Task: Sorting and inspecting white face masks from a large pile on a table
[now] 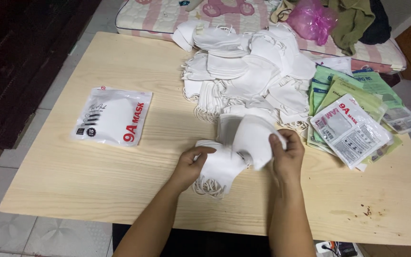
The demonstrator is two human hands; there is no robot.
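My left hand (191, 164) presses down on a small stack of white folded face masks (220, 169) lying on the light wooden table (96, 181), their ear loops trailing toward me. My right hand (287, 154) grips one white mask (253, 138), lifted just above and to the right of that stack. Behind both hands a large loose heap of white masks (248, 71) spreads across the far middle of the table.
A filled white mask pouch (112, 115) lies flat at the left. Empty green and white pouches (353, 114) are piled at the right. A pink-patterned mattress (167, 14) with a pink plastic bag (312, 19) and dark clothes borders the far edge. Tiled floor lies to the left.
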